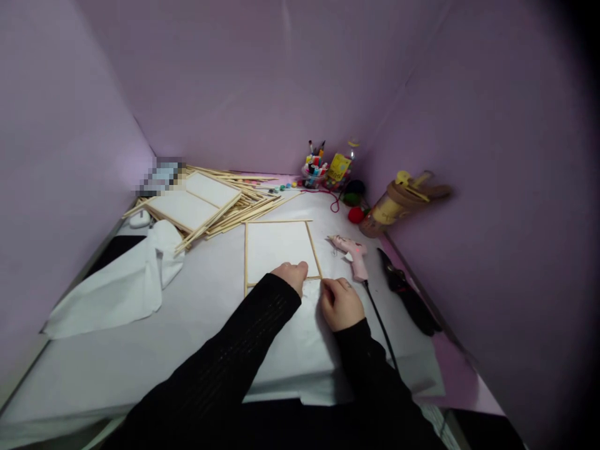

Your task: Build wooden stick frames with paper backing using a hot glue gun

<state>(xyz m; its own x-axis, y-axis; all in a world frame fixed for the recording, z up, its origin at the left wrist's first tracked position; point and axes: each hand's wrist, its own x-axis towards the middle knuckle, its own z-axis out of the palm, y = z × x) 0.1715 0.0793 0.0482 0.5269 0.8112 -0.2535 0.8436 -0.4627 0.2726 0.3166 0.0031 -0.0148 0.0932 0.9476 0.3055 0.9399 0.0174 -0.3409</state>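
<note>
A white rectangular panel (276, 249) lies flat on the covered table, edged with thin wooden sticks. My left hand (291, 275) rests over its near edge with fingers curled down onto the near wooden stick (313, 277); the fingertips are partly hidden. At the near right corner, where the right-hand stick (313, 249) meets the near one, my right hand (342, 303) is closed in a pinch. A pink hot glue gun (354, 253) lies to the right of the panel, its nozzle pointing left and its cord running toward me.
Behind on the left, a second stick-edged panel (192, 203) lies on a pile of wooden sticks (253, 212). White cloth (112, 287) lies at left. A pen cup (314, 172), yarn balls (356, 214), a tumbler (387, 209) and a black item (407, 290) line the back and right.
</note>
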